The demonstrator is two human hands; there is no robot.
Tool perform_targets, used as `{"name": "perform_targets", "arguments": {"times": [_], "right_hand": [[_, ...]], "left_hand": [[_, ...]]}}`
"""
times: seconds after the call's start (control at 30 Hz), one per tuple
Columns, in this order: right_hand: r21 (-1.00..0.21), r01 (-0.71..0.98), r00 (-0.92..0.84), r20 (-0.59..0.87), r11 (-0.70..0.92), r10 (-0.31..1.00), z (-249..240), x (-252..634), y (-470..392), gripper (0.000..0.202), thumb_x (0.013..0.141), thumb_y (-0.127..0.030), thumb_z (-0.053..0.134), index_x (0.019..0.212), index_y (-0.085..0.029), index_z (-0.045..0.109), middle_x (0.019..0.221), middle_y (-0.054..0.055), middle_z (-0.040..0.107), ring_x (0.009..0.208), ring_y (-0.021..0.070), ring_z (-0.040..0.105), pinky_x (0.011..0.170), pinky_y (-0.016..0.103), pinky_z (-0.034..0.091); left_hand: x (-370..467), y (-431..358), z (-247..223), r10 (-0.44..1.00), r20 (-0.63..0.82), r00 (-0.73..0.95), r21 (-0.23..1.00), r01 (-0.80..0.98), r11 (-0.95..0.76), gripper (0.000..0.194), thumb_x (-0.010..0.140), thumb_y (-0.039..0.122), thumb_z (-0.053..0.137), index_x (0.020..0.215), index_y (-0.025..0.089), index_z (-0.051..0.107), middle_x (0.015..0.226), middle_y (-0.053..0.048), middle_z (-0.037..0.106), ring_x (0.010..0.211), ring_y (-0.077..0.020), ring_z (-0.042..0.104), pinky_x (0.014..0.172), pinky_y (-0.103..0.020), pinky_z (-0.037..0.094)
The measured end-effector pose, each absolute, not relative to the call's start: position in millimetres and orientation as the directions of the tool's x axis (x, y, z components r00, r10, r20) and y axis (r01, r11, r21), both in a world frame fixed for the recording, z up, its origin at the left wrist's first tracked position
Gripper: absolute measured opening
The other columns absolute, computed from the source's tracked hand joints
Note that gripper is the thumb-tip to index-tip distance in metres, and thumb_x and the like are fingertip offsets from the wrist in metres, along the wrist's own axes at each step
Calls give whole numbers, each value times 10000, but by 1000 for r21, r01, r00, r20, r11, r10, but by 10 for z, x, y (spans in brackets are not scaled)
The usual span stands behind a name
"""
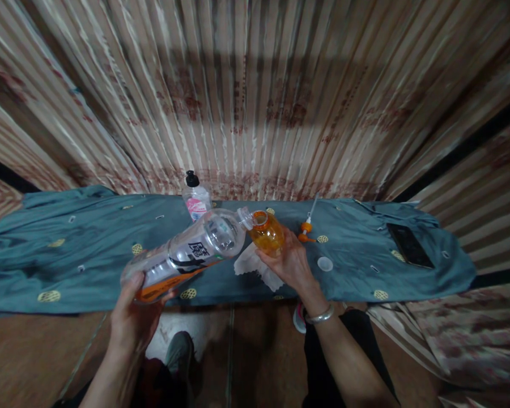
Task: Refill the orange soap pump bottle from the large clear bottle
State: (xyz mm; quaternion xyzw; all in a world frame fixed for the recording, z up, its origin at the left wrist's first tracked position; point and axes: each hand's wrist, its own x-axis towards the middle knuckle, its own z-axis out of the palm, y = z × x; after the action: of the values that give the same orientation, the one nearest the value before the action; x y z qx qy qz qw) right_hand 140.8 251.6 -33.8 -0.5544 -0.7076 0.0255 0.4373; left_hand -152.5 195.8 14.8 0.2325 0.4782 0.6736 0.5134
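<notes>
At the worktop's [351, 277] front edge, the left hand [136, 317] grips a tilted clear plastic bottle [182, 258], its mouth at the rim of the amber bottle [267, 235] clasped in the right hand [295, 266].

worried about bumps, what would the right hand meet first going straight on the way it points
Past the orange bottle in the right hand, probably the clear bottle's neck, though depth is unclear.

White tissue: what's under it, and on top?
Blue-green cloth shows around the tissue; whatever lies directly beneath is covered. The right hand, holding the orange bottle, hides part of its top.
</notes>
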Motion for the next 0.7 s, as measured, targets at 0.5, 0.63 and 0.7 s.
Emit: {"name": "perform_targets", "arguments": {"times": [0.5,0.63,0.7], "right_hand": [[-492,781,10,625,384,781,-332,1409,2520,580,827,-473,718,1295,-180,541,1101,133,730,993,333,712,854,506,612],[-505,767,-3,612,395,791,-339,1417,2524,588,823,-478,720,1293,-169,546,1124,142,721,1024,334,704,896,517,602],[-516,765,-2,597,386,802,-343,1424,2526,605,817,-494,725,1294,-169,544,1142,149,716,1047,340,699,924,532,591]], "left_hand": [[-1484,1899,205,912,-147,-382,896,-442,-41,705,546,328,880,1220,338,675,1205,-33,757,867,-254,729,548,-290,607],[-1481,1891,210,908,-141,-395,903,-428,-46,651,549,321,885,1174,301,703,1230,-43,741,876,-243,717,542,-283,608],[-1487,1886,216,908,-131,-398,906,-420,-53,628,546,327,890,1147,287,714,1252,-47,730,870,-228,707,542,-274,606]]}}
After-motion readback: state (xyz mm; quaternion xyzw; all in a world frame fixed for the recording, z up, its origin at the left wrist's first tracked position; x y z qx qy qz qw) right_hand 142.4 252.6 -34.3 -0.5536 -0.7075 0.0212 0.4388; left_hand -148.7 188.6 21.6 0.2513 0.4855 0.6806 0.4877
